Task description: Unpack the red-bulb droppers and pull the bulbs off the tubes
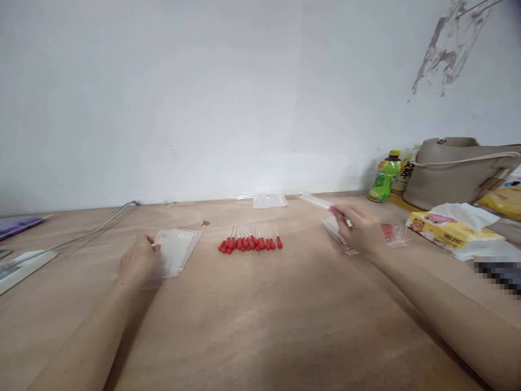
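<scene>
A row of several red-bulbed droppers lies on the wooden table in the middle. My left hand rests on a stack of clear plastic bags at the left, fingers curled on the top bag. My right hand is closed on a clear bag holding a dropper that sticks out up and to the left. Under that hand lies a pile of filled bags with red showing inside.
Another clear bag lies by the wall. A green bottle, a beige handbag and a tissue pack stand at the right. A cable, a white power strip and a purple item sit at the left.
</scene>
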Demonstrator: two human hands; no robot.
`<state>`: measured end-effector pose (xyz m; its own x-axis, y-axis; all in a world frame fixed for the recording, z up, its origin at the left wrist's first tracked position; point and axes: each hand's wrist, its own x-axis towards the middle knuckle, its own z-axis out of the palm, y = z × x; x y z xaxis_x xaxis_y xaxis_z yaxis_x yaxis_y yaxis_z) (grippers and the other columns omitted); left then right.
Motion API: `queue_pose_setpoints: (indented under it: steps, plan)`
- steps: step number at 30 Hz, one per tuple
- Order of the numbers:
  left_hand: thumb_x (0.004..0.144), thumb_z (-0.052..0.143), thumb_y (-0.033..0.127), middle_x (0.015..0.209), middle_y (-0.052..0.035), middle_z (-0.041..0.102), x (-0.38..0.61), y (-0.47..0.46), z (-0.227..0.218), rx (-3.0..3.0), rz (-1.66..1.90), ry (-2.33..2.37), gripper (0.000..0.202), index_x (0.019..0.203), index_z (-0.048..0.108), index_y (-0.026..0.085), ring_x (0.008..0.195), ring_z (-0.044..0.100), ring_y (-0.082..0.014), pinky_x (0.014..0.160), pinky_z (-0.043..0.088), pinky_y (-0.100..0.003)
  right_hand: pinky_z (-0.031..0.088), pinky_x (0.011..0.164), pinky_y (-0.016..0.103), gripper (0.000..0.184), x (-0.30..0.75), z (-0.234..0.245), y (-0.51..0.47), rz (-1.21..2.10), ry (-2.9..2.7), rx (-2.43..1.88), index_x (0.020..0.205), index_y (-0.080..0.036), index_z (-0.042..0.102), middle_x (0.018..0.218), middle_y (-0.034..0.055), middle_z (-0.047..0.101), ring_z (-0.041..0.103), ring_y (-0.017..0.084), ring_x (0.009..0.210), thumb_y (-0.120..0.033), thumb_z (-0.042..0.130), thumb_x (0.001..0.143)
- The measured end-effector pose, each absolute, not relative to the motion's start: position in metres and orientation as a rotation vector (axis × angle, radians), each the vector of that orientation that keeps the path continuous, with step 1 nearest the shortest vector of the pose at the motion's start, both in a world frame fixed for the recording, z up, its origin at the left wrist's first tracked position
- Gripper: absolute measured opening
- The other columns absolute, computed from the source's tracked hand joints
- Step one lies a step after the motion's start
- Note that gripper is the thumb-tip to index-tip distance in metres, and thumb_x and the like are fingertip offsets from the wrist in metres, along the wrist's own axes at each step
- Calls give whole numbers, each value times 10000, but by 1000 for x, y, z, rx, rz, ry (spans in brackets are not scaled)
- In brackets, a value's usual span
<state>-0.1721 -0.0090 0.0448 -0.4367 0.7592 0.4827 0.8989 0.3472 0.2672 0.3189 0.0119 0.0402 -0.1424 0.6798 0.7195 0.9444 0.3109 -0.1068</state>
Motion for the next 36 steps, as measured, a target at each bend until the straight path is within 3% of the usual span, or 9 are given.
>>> queue_pose_setpoints:
  steps: [2, 5, 11, 14, 17, 22, 25, 29, 36]
  plan:
    - [734, 493, 281, 893, -145, 535, -163, -10, 41, -1430, -721, -2253, 167, 814, 483, 136, 994, 469, -419, 724, 379, -522, 434, 887, 303, 307, 292, 32, -3, -398, -2006, -1143, 1089, -219, 572, 1092, 64, 604, 549, 179, 1019, -202, 363, 865]
    - [811, 402, 294, 1223, -183, 386, -132, -10, 44, -1400, -777, -2070, 251, 974, 490, 124, 1167, 303, -411, 875, 264, -576, 455, 882, 300, 340, 251, 14, -29, -319, -2198, -722, 1113, -240, 555, 1093, 55, 604, 551, 166, 1028, -143, 363, 850]
    - [836, 425, 303, 1056, -68, 542, -36, -32, 47, -2278, -1124, -1548, 201, 927, 571, 201, 1055, 474, -224, 942, 362, -398, 483, 831, 295, 301, 211, -6, -55, -57, -2383, -490, 1103, -221, 548, 1035, 73, 625, 573, 165, 979, -131, 389, 864]
    - [855, 434, 321, 1311, -64, 410, -2, -53, 34, -2760, -971, -1387, 321, 1156, 503, 231, 1230, 347, -233, 1013, 318, -411, 438, 904, 305, 397, 216, -5, -53, 158, -2417, -483, 1226, -217, 450, 1197, 96, 527, 499, 174, 1101, -229, 493, 831]
    - [860, 436, 356, 1419, -50, 274, 9, -62, 21, -3042, -767, -1292, 488, 1324, 328, 249, 1312, 217, -231, 1051, 271, -428, 382, 958, 361, 692, 228, -1, -50, 338, -2384, -575, 1279, -201, 377, 1275, 120, 438, 432, 223, 1161, -405, 660, 681]
    - [867, 411, 401, 1432, -39, 245, 2, -59, 13, -3129, -628, -1354, 562, 1373, 216, 250, 1323, 191, -209, 1069, 239, -428, 435, 803, 352, 95, 240, 2, -43, 398, -2159, -909, 845, -194, 588, 893, 49, 581, 546, 176, 865, -193, 538, 764]
    - [866, 409, 400, 1435, -34, 238, 1, -59, 14, -3111, -622, -1382, 571, 1376, 203, 250, 1329, 166, -209, 1074, 222, -436, 435, 765, 319, 86, 238, 0, -40, 420, -2148, -893, 744, -194, 596, 835, 29, 576, 544, 160, 815, -120, 555, 724]
    - [868, 415, 350, 1426, -36, 265, 6, -61, 19, -3114, -668, -1348, 534, 1363, 244, 248, 1318, 210, -201, 1064, 260, -413, 429, 741, 291, 132, 233, -2, -40, 391, -2168, -798, 839, -205, 607, 825, 23, 573, 535, 150, 804, -134, 564, 736]
    - [864, 395, 174, 1211, -58, 503, 22, -46, 23, -3094, -766, -1076, 291, 1087, 575, 226, 1100, 488, -167, 929, 413, -313, 370, 705, 285, 115, 224, -12, -31, -33, -2282, -557, 811, -212, 593, 782, 15, 586, 490, 135, 736, -140, 508, 786]
